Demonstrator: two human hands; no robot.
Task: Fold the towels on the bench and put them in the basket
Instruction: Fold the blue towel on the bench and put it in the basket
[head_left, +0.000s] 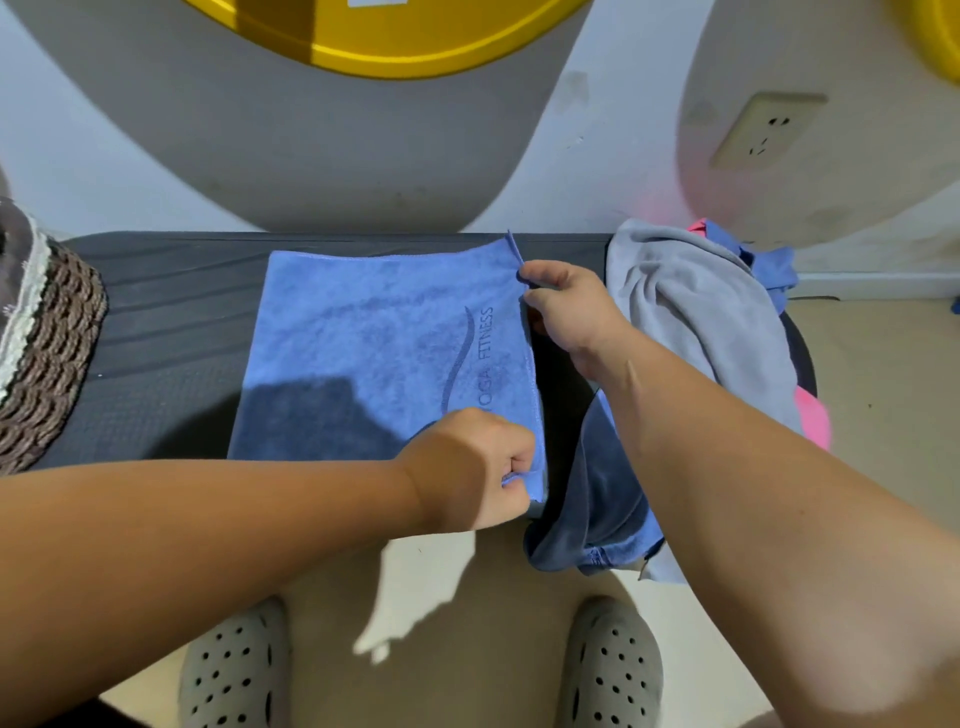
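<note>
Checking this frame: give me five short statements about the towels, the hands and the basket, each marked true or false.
1. The blue towel lies spread flat on the bench. True.
2. The left hand rests open on the blue towel. False: it pinches the towel's near right corner.
3. The right hand pinches the towel's far right corner. True.
4. The basket is to the right of the blue towel. False: it is at the left edge of the view.
5. The grey towel lies folded in the basket. False: it lies crumpled in a pile to the right of the blue towel.
</note>
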